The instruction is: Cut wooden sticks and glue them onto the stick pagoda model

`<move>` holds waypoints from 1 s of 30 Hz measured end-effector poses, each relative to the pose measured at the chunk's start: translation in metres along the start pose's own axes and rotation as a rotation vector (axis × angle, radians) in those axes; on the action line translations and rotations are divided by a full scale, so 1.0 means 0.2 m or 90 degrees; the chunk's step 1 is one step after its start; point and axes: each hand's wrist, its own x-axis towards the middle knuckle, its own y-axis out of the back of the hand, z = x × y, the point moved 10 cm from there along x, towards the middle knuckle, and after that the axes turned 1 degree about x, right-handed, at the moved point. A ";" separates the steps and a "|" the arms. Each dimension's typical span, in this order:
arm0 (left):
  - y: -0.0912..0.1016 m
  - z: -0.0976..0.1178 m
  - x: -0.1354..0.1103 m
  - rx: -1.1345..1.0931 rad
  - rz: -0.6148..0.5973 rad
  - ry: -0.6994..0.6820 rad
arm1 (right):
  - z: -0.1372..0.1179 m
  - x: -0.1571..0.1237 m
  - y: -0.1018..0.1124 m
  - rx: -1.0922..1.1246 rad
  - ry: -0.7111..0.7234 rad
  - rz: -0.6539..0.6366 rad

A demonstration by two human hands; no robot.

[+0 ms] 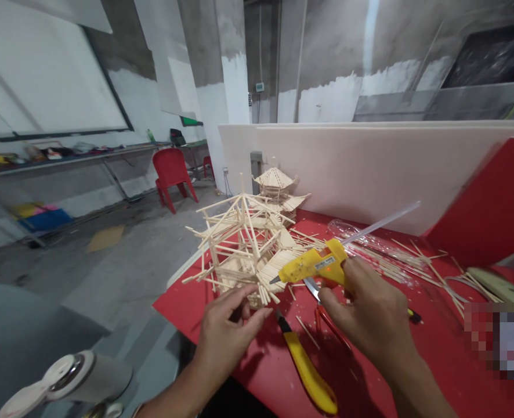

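In my right hand [370, 307] is a yellow glue gun [315, 264], its dark nozzle pointing left at the lower right eave of a wooden stick model [239, 249]. A long clear glue stick [387, 220] juts from the gun's back. My left hand [228, 325] is at the model's front lower edge, thumb and index finger apart. The fingertips are close to the eave's stick ends; whether they touch is unclear. This pavilion-like model has an open roof frame and a partly slatted eave. Below the gun lie a yellow-handled cutting tool [309, 371] and red-handled scissors or pliers [330, 328], partly hidden.
Behind stands another stick pavilion [275, 183] with a fuller roof. Loose sticks [383, 261] and clear plastic wrapping lie on the red tabletop [265, 371]. White boards [348, 168] rise behind it. At lower left is a bottle with its lid flipped up [91, 374]. A red chair [172, 174] stands beyond.
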 end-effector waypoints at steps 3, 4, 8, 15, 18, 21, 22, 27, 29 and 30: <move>-0.01 0.01 0.01 0.007 -0.004 -0.007 | 0.00 0.00 0.00 -0.002 0.001 -0.001; -0.01 0.01 0.01 0.010 -0.004 -0.008 | 0.00 0.00 0.00 -0.003 0.001 -0.004; -0.01 0.01 0.02 0.007 -0.002 -0.005 | 0.01 -0.01 -0.02 -0.005 -0.004 -0.016; -0.02 0.02 0.03 -0.005 -0.019 0.000 | 0.01 -0.01 -0.03 -0.010 -0.006 -0.018; -0.02 0.01 0.03 -0.013 -0.026 0.007 | 0.01 0.00 -0.02 -0.012 -0.005 -0.017; -0.02 -0.01 0.03 -0.016 -0.028 0.025 | 0.00 0.00 -0.03 -0.011 -0.003 -0.019; -0.02 -0.01 0.03 -0.018 -0.027 0.032 | 0.00 0.00 -0.03 -0.011 -0.003 -0.020; -0.02 -0.02 0.03 -0.030 -0.026 0.049 | 0.01 -0.01 -0.03 -0.015 -0.004 -0.018; -0.02 -0.02 0.04 -0.038 -0.025 0.052 | 0.01 -0.01 -0.03 -0.018 -0.001 -0.015; -0.02 -0.02 0.04 -0.045 -0.026 0.057 | 0.01 -0.01 -0.03 -0.019 -0.001 -0.014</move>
